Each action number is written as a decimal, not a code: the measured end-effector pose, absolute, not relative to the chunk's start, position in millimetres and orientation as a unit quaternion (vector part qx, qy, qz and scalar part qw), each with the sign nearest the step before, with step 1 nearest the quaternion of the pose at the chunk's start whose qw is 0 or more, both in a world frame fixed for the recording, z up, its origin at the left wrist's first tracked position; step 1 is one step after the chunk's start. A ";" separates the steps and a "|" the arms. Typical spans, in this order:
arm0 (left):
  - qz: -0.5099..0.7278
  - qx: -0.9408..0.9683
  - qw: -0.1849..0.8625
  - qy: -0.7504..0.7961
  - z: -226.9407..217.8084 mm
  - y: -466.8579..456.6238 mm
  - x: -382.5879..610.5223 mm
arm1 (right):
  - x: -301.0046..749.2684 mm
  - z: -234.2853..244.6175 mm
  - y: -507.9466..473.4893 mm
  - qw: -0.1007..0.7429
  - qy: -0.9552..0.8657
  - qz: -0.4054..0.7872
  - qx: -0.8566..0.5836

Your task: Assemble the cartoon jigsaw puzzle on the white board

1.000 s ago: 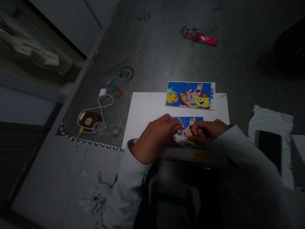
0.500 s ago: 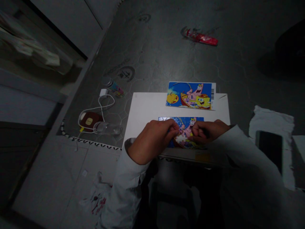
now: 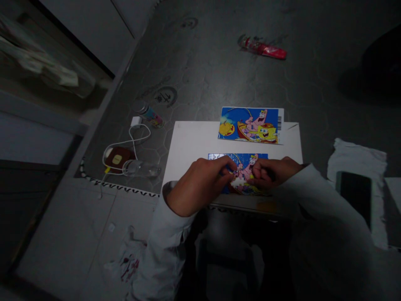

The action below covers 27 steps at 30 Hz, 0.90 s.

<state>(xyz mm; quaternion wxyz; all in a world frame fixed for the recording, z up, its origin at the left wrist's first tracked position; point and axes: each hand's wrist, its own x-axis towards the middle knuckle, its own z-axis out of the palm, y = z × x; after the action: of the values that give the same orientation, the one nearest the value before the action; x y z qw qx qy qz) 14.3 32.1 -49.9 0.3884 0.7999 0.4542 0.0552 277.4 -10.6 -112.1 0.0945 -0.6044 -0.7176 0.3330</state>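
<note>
A cartoon jigsaw puzzle (image 3: 245, 159) lies on a white box-like board, mostly filled in, with a pale gap (image 3: 238, 182) near its middle. My left hand (image 3: 203, 182) reaches over its left part, thumb and fingers pinched at the gap's left edge; whatever is between them is too small to make out. On the other side, my right hand (image 3: 272, 173) rests over the puzzle's right part with fingers curled in and the thumb toward the gap. Its fingertips hide anything it may hold. Behind the puzzle lies a printed picture card (image 3: 250, 125) showing the same cartoon scene.
The white board (image 3: 191, 144) stands on a grey patterned mat. To its left are a clear bottle (image 3: 142, 169), a brown device (image 3: 118, 159) with a white cable, and a printed bottle (image 3: 150, 114). A phone (image 3: 354, 196) lies on white cloth at right; a red package (image 3: 263, 48) lies beyond.
My left fingertips have shifted very slightly at the gap's edge. My right hand, the puzzle and the card stay in place.
</note>
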 end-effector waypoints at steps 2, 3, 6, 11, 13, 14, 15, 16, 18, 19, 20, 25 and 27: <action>0.059 0.792 0.402 0.455 -51.4 31.2 15.2 | 277.3 -111.4 -10.2 0.097 -0.715 0.334 -0.606; 0.062 0.790 0.407 0.455 -52.5 30.6 15.7 | 277.3 -111.2 -9.9 0.097 -0.715 0.336 -0.606; 0.069 0.791 0.412 0.447 -55.9 29.3 16.7 | 277.7 -111.3 -8.8 0.099 -0.716 0.342 -0.600; 0.092 0.829 0.374 0.405 -59.4 30.5 15.4 | 278.2 -111.6 -7.8 0.100 -0.719 0.346 -0.595; 0.094 0.849 0.346 0.388 -61.9 31.7 14.3 | 277.9 -111.1 -7.8 0.097 -0.721 0.340 -0.596; 0.092 0.856 0.335 0.383 -63.6 32.2 13.9 | 277.6 -110.7 -7.8 0.096 -0.723 0.337 -0.596; 0.087 0.860 0.327 0.382 -65.4 32.5 13.9 | 277.4 -110.3 -7.7 0.095 -0.724 0.336 -0.595; 0.081 0.863 0.321 0.382 -67.3 32.6 14.3 | 277.2 -109.9 -7.7 0.095 -0.724 0.336 -0.594; 0.074 0.865 0.318 0.382 -70.3 32.4 16.2 | 276.7 -109.5 -7.5 0.092 -0.721 0.342 -0.596; 0.071 0.864 0.321 0.382 -71.2 32.3 17.6 | 276.5 -109.5 -7.5 0.090 -0.719 0.344 -0.597; 0.067 0.862 0.325 0.382 -71.5 32.1 19.1 | 276.2 -109.7 -7.6 0.089 -0.718 0.344 -0.598; 0.043 0.857 0.339 0.386 -69.8 32.7 22.7 | 274.3 -111.6 -8.7 0.093 -0.727 0.319 -0.600; 0.047 0.862 0.333 0.379 -70.4 33.0 21.3 | 274.0 -111.7 -8.9 0.094 -0.727 0.320 -0.600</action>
<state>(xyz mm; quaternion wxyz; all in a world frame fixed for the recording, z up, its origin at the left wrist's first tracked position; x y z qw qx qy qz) 21.3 33.0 -70.4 0.3333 0.8622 0.3785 0.0467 274.0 -8.9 -111.7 0.0936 -0.5997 -0.7274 0.3203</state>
